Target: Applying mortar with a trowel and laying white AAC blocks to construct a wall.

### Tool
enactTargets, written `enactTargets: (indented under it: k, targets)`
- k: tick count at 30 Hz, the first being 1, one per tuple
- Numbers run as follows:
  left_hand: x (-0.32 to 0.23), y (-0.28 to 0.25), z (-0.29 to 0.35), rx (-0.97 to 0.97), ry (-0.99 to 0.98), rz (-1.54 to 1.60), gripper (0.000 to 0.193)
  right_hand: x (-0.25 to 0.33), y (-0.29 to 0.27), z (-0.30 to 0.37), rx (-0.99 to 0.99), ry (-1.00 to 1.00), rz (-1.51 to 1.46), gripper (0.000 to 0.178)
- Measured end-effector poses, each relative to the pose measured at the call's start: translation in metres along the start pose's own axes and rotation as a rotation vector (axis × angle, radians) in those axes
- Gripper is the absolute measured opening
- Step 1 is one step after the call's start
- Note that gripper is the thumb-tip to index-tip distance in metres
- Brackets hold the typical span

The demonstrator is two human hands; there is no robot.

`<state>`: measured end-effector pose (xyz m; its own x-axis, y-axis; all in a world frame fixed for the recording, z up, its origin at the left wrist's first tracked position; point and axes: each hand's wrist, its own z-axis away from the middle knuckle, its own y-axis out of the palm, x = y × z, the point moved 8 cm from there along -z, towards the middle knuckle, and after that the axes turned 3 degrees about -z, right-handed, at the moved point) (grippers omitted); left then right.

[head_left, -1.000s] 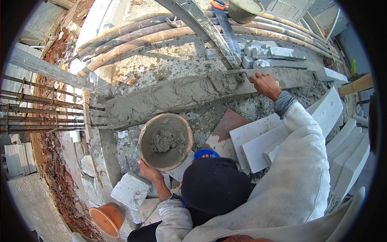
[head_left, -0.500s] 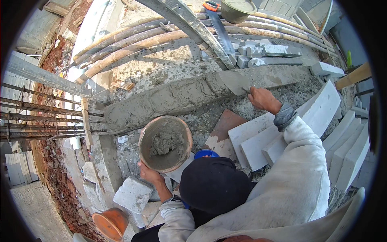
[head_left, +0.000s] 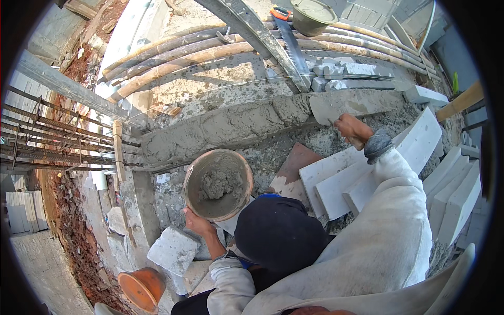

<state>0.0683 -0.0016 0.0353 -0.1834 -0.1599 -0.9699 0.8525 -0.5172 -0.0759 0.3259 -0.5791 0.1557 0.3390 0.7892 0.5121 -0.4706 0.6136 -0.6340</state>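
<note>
My right hand (head_left: 353, 129) grips the handle of a trowel (head_left: 322, 109). Its wide blade rests on the wall course, at the right end of a thick band of wet grey mortar (head_left: 220, 124). Right of the blade, the course top has only a thin grey coat. My left hand (head_left: 198, 221) is closed on the near-left side of a round bucket (head_left: 188, 195), its fingers partly hidden. A lump of mortar (head_left: 220, 184) sits inside the bucket, in front of the wet band.
Pale blocks (head_left: 336, 186) lean at the right, beside a reddish tile (head_left: 295, 167). Rebar (head_left: 63, 139) juts in from the left. Bamboo poles (head_left: 178, 65), a handsaw (head_left: 291, 44) and another bucket (head_left: 311, 21) lie beyond a slanting beam (head_left: 257, 39). An orange bucket (head_left: 140, 289) stands lower left.
The trowel and my right hand have moved right along the course, extending the mortar band. My left hand stays at the bucket. The whole view has shifted slightly.
</note>
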Motion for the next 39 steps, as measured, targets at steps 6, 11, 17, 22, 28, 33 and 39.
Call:
enactTargets:
  k: [6,11,17,22,28,33,39]
  targets:
    - [-0.003,0.005,0.002,0.025,-0.077,0.050,0.049,0.055,0.053,0.014,0.049,-0.072,-0.084,0.041]
    - [-0.010,0.003,0.004,0.006,-0.026,-0.033,0.049,0.046,0.082,0.038,0.059,0.014,-0.416,0.031]
    - [-0.006,-0.005,-0.002,-0.043,-0.057,0.008,0.046,0.069,0.204,0.036,-0.364,0.261,-1.919,0.019]
    - [0.009,0.003,0.001,-0.042,-0.088,0.007,0.046,0.105,0.270,-0.063,-0.012,0.140,-2.348,0.020]
    - [0.014,-0.014,-0.001,-0.025,-0.116,0.083,0.046,0.226,0.290,0.042,0.489,0.235,-2.037,0.026]
    - [-0.006,0.004,0.001,0.056,-0.055,0.063,0.047,0.213,0.211,0.088,0.898,0.153,-0.852,0.029]
    - [-0.030,0.039,0.019,0.233,0.124,-0.022,0.044,0.229,0.199,0.073,0.088,-1.082,0.997,0.018]
